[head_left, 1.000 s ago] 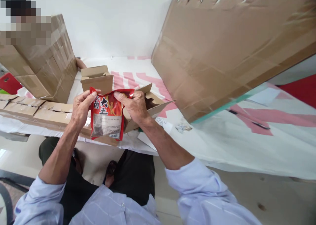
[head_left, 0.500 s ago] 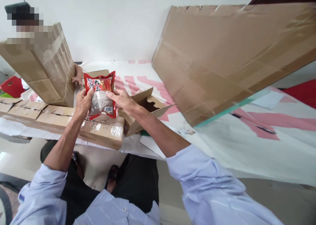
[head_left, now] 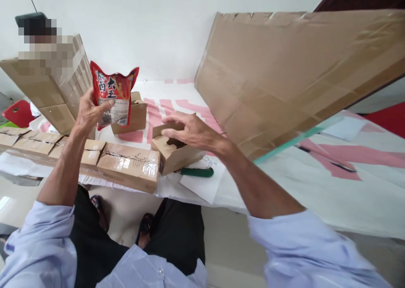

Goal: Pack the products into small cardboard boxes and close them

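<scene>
My left hand [head_left: 90,111] grips a red food packet [head_left: 115,92] by its lower left side, thumb across the front; dark Chinese lettering and a barcode show on it. The packet is upright, raised above the table. Over an open cardboard box [head_left: 177,157] hangs my right hand [head_left: 193,130], its fingers apart and holding nothing; whether it touches the flaps I cannot tell. Behind the packet stands another small open carton [head_left: 136,117], partly hidden.
Taped cartons [head_left: 129,161] line the table's front edge at left. A green-handled tool [head_left: 198,172] lies on white paper [head_left: 202,189]. A large cardboard sheet [head_left: 284,77] leans at right; a pen [head_left: 341,166] lies below it. A person sits behind a tall box [head_left: 57,115].
My right hand has let go of the packet and moved right over the open box. My left hand has lifted the packet up and left. The other person's hand is out of sight.
</scene>
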Tool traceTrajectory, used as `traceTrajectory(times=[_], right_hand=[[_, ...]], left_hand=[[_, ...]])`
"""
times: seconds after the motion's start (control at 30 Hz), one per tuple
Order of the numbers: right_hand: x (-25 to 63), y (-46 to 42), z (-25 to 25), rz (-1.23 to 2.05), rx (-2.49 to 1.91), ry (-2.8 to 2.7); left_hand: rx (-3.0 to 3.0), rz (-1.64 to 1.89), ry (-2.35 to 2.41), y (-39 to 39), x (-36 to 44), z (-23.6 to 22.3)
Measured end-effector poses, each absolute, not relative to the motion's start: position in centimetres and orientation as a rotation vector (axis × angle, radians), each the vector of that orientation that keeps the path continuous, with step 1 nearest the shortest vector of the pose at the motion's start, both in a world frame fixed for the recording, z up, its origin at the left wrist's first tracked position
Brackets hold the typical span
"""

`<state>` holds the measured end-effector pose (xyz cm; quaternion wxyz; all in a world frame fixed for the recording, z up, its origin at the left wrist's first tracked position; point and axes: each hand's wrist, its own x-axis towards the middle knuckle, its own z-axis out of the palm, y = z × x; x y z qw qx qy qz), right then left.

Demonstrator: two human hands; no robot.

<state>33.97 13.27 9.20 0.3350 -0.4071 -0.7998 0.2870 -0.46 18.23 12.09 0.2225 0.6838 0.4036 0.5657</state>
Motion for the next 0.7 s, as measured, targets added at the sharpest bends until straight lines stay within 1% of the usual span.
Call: traceTrajectory(times=[0.07,0.13,0.17,0.3,0.37,0.53,0.63,0.7], right_hand=[[36.7,12.8,9.0,0.696,-1.202,-2.307],[38.3,12.7,8.0,0.583,-1.309,-2.49],[38.6,12.8,7.3,0.491,-1.36,-2.548],[37.8,13.0,4.9,0.11,-1.56,-2.645],[36.9,12.9,4.8,-0.003,-1.635,-2.686],[35.2,12.7,7.0,-0.19,-1.724,-2.666],[33.8,13.1,8.4,-0.25,-1.688,-2.639],[32.3,13.6,9.1,-0.257,-1.611,-2.699]], left_hand=[[2.031,1.429,1.158,19.2,-1.1,12.2],[2.177,1.216,1.232,20.1,-0.8,11.3],[2.26,1.069,1.294,20.5,-0.4,10.5],[2.51,0.285,1.63,22.1,2.2,7.5],[2.517,0.094,1.715,23.1,3.3,6.3],[2.484,0.109,1.816,25.2,4.3,4.2],[2.42,0.233,1.884,25.8,3.8,4.0],[2.372,0.381,1.894,25.8,3.1,4.7]])
